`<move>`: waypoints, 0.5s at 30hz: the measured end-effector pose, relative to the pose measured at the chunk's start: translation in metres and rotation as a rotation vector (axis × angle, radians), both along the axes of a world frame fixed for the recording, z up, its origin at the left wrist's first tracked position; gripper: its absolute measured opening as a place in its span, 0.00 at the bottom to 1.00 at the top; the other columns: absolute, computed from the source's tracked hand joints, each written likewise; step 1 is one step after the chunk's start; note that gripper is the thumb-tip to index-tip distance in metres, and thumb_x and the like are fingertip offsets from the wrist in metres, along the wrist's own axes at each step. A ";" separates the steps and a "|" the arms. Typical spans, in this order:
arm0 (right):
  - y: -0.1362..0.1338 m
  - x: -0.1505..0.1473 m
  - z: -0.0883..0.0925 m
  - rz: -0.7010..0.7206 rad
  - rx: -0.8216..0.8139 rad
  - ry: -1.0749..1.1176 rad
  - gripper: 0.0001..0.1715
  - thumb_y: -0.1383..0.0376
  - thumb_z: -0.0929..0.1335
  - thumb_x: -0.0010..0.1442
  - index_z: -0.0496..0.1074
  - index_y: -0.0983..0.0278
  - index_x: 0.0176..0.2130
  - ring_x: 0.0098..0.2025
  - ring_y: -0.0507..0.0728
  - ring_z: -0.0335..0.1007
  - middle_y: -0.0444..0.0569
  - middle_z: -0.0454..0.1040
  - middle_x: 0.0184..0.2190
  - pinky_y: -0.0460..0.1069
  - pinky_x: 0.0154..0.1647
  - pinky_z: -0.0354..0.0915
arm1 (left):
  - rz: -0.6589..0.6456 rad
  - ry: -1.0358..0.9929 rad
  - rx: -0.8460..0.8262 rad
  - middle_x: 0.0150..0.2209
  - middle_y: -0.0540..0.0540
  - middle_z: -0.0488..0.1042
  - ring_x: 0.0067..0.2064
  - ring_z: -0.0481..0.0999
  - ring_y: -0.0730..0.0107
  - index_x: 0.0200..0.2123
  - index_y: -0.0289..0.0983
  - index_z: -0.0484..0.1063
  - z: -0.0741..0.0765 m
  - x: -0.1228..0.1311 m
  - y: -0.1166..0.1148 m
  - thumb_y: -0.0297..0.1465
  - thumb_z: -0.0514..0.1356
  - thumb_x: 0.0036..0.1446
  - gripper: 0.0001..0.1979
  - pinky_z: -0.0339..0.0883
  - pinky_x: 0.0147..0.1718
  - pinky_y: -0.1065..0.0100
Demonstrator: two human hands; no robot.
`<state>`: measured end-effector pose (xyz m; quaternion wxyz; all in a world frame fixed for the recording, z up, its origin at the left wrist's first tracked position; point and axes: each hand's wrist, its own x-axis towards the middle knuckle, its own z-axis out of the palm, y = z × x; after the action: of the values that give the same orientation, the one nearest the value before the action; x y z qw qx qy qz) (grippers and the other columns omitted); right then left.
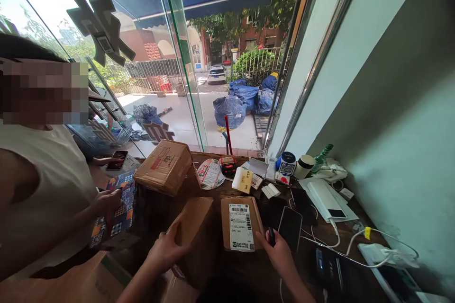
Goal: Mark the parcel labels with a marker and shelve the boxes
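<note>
Cardboard parcel (240, 222), long axis twelve-to-six, is set at ten o'clock from the nearer right hand (279, 249), black gadget (272, 236) gripped; another box (199, 220) is held by the left hand (166, 248).

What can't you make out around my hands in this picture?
Head view: fine print on the rectangular white paper label, too small.
Head view: part of the small black object, covered by the right hand.
Head view: contents of the brown cardboard box at the left hand, hidden by its walls.
</note>
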<state>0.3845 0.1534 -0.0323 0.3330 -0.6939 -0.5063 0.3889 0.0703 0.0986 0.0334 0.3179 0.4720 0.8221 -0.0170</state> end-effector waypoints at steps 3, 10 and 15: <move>0.001 0.004 -0.001 0.007 -0.025 -0.010 0.28 0.39 0.68 0.36 0.59 0.59 0.18 0.25 0.57 0.65 0.43 0.66 0.18 0.49 0.29 0.63 | -0.084 -0.063 -0.067 0.48 0.34 0.73 0.49 0.74 0.47 0.62 0.39 0.53 0.019 -0.006 0.030 0.51 0.54 0.48 0.40 0.66 0.45 0.54; 0.001 0.007 -0.011 0.016 -0.068 -0.006 0.28 0.40 0.68 0.36 0.59 0.59 0.19 0.25 0.58 0.66 0.42 0.68 0.17 0.50 0.30 0.63 | -0.227 -0.131 -0.127 0.53 0.40 0.70 0.54 0.69 0.57 0.51 0.36 0.66 0.031 -0.006 0.089 0.49 0.54 0.54 0.28 0.61 0.54 0.48; 0.002 0.008 -0.008 0.001 -0.107 0.020 0.27 0.42 0.69 0.33 0.62 0.59 0.22 0.31 0.63 0.71 0.46 0.72 0.21 0.53 0.36 0.66 | -0.251 -0.110 -0.195 0.52 0.40 0.71 0.53 0.69 0.57 0.46 0.34 0.69 0.024 -0.006 0.110 0.49 0.54 0.54 0.26 0.61 0.53 0.48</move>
<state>0.3927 0.1556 -0.0402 0.3003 -0.7065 -0.4817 0.4227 0.0638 0.2084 0.0571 0.4022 0.5382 0.7324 -0.1106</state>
